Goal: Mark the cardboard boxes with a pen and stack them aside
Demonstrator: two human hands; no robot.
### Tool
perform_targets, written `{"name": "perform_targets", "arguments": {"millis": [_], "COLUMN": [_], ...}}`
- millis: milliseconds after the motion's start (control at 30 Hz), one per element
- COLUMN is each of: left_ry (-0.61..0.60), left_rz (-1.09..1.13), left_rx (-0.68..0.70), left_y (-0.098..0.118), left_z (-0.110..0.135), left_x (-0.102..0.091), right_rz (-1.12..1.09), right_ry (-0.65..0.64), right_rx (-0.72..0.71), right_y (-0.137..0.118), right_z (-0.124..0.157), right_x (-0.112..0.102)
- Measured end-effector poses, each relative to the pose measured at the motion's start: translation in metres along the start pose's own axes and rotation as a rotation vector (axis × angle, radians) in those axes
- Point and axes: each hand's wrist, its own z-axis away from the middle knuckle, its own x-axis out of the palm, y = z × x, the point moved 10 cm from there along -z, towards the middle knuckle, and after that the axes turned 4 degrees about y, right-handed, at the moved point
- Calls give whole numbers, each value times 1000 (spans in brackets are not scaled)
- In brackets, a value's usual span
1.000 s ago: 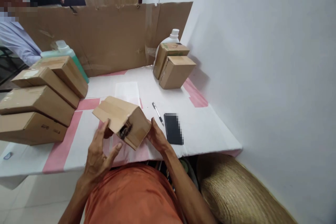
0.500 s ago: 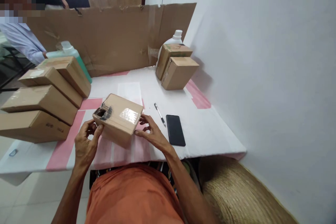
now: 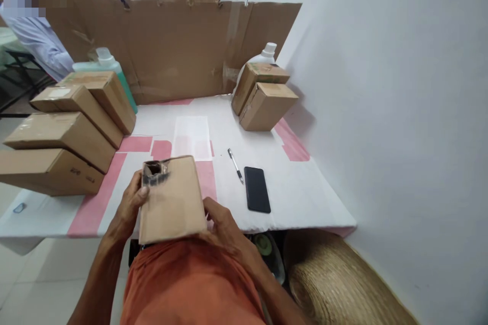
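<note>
A small brown cardboard box (image 3: 171, 200) with a torn, darkened corner is held upright against my body at the table's near edge. My left hand (image 3: 129, 206) grips its left side, thumb on the front near the torn corner. My right hand (image 3: 224, 226) holds its lower right side, fingers curled round the edge. A pen (image 3: 235, 165) and a black phone (image 3: 257, 189) lie on the white table (image 3: 305, 198) just right of the box.
Several cardboard boxes (image 3: 61, 137) are stacked at the left, with a green bottle (image 3: 114, 68) behind them. Two more boxes (image 3: 267, 99) and a white bottle (image 3: 267, 53) stand at the back right. A cardboard screen (image 3: 183, 45) closes the back. A woven straw object (image 3: 343, 279) sits at lower right. People stand beyond.
The box has been turned and drawn from the table towards my body, now standing on end. Both hands moved with it, keeping hold.
</note>
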Motion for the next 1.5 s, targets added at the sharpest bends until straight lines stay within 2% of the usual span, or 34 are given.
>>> {"name": "perform_targets", "arguments": {"millis": [67,133,233,300,367,433,567,633,733,867,933,1033,1100,1167,1233,1267,1333,1400,1433,1500], "left_ry": [-95,-175,-260,-290,-297,-289,-216,-180,-112,-2,-12,-88,-134,-144,-130,-118,-97,-93,-91,-91], "left_rz": [8,-18,-101,-153,-202,-250,-285,-259,-189,-144,-186,-295,-340,-349,-342,-335,-319,-301,-291,-278], "left_rx": [-28,-23,31,58,81,103,106,64,-38,-118,-84,34,96,106,72,57,52,63,65,65], "left_y": [8,15,24,28,31,33,28,24,23,28,31,38,42,44,40,38,35,34,34,36], "left_z": [10,22,41,51,57,61,65,68,77,86,86,83,83,84,85,85,85,84,83,81], "left_x": [13,29,54,67,72,67,38,28,28,37,42,49,53,55,55,55,53,54,54,55], "right_rz": [-103,-192,-329,-362,-263,-104,142,253,320,278,248,181,56,-156,-265,-199,132,443,530,598], "right_ry": [-155,-185,-3,128,222,254,165,127,101,124,142,136,98,24,31,84,228,284,290,305], "right_rx": [137,174,29,-15,8,21,-60,-106,-144,-181,-190,-193,-189,-160,-71,21,282,543,628,714], "right_y": [4,-4,-38,-57,-70,-84,-112,-121,-124,-118,-114,-112,-112,-105,-84,-64,-14,30,47,69], "right_z": [16,24,16,9,0,-8,-18,-18,-17,-15,-14,-10,-6,-6,-12,-17,-25,-30,-32,-40], "right_x": [-10,-36,-84,-97,-90,-70,-25,-15,-13,-15,-15,-18,-25,-36,-56,-69,-101,-123,-129,-134]}}
